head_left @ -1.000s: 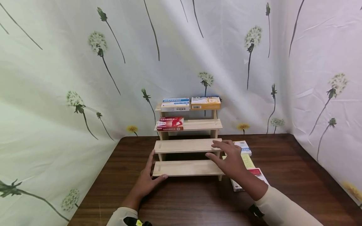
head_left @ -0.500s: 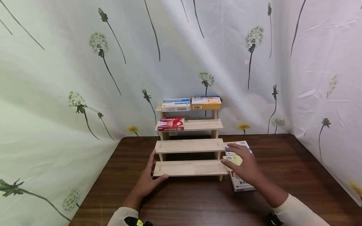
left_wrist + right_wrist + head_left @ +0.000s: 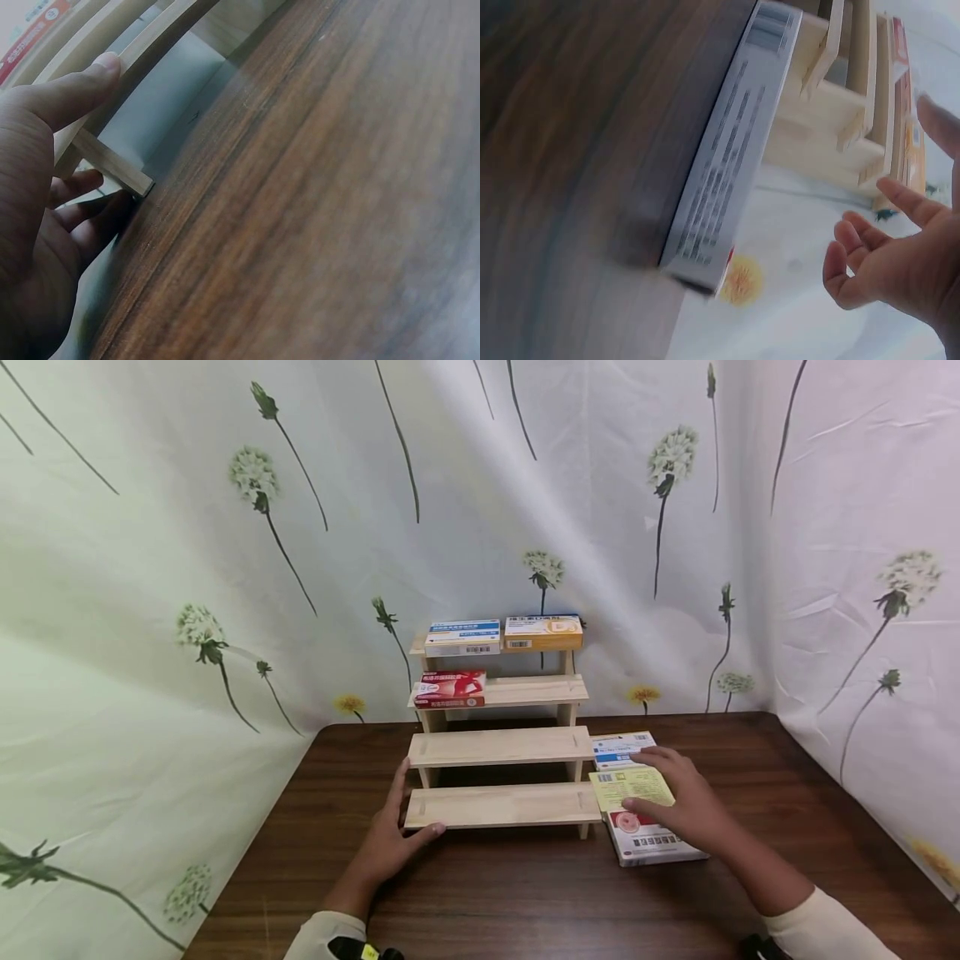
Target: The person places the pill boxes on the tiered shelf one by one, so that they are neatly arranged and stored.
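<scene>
A four-tier wooden step stand stands on the table. My left hand holds the left end of its lowest tier; in the left wrist view the thumb lies on the tier's front edge, other fingers beyond it. My right hand, holding nothing, hovers with parted fingers over medicine boxes at the stand's right. Those are a white box with a red band, partly hidden by the hand, a yellow one and a blue-and-white one. The right wrist view shows a white box's printed side.
On the top tier sit a blue-and-white box and an orange-and-white box. A red box lies at the left of the tier below. Behind the dark wooden table hangs a dandelion-print cloth.
My right hand has moved rightward from the stand's right end to above the loose boxes, uncovering more of them. My left hand keeps its hold on the stand.
</scene>
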`<state>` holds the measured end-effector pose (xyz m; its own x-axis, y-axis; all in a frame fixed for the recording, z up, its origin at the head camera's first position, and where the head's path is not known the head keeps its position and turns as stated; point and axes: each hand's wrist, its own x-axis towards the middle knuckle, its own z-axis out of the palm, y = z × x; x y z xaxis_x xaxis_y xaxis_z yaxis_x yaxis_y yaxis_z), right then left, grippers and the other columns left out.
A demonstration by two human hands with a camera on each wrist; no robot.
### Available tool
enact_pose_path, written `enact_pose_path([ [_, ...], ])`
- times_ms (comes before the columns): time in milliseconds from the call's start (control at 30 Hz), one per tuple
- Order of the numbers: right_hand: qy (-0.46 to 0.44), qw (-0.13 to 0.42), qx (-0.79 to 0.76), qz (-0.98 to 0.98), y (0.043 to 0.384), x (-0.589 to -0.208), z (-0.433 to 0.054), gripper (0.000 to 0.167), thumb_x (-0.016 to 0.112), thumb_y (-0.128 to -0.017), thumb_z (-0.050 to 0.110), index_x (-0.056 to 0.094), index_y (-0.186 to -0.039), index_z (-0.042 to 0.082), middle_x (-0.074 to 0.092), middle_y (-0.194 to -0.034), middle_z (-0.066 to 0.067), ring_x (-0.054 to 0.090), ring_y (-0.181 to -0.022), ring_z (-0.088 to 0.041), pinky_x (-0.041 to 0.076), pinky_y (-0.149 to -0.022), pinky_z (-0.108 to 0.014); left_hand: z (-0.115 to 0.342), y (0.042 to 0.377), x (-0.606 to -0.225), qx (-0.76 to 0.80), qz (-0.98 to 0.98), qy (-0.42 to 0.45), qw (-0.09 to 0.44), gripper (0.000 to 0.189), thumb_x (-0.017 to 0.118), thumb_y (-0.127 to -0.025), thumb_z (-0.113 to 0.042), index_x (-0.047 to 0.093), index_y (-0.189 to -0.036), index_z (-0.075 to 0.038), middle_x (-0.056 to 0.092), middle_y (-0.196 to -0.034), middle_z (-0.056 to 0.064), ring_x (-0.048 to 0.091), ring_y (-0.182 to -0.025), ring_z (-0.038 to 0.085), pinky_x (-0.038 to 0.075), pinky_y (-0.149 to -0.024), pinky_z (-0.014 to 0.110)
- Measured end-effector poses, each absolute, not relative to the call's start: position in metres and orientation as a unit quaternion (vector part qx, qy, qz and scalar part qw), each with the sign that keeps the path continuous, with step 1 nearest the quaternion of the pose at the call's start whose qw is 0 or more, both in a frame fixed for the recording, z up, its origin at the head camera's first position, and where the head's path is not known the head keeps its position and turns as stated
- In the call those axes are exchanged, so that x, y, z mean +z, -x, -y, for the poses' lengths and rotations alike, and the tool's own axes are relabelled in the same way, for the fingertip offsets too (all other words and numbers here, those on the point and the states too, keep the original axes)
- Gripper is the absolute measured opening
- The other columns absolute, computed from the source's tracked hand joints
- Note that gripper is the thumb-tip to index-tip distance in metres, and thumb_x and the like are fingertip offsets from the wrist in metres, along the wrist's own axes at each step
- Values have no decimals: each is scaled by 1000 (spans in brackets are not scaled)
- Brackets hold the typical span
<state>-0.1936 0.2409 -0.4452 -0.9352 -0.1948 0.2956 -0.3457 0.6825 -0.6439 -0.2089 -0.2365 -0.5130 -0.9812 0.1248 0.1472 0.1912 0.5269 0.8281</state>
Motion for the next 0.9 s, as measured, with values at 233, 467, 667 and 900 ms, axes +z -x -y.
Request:
enact_pose_path([
  [233,-179,65,352,916,197,-451,-266,80,95,-86,37,61,-152,9,50,-157,-29,44,-144,-55,43,-106,-81,236,209,-514,-485,868,97,39,121,89,-94,-37,-1,-175,-46,46,-167,27,64,-139,44,53,-112,63],
  [467,-194,-17,384,902,198,-453,-296,87,96,-84,31,56,-156,4,47,-154,-26,47,-142,-53,49,-105,-76,235,209,-513,-498,859,109,42,120,89,-94,-31,2,-175,-45,49,-165,25,67,-134,40,55,-109,61],
  [667,-213,-50,393,893,198,-460,-314,86,97,-82,27,58,-156,6,52,-150,-24,48,-140,-44,46,-109,-69,236,211,-515,-497,859,116,44,121,90,-94,-31,2,-176,-42,49,-165,25,67,-135,40,55,-109,61],
  [900,-236,-123,409,873,205,-471,-332,84,93,-85,22,56,-158,4,44,-159,-29,49,-141,-42,49,-101,-26,237,214,-520,-490,862,119,54,122,89,-94,-32,-1,-176,-43,52,-163,24,67,-133,35,56,-108,56],
])
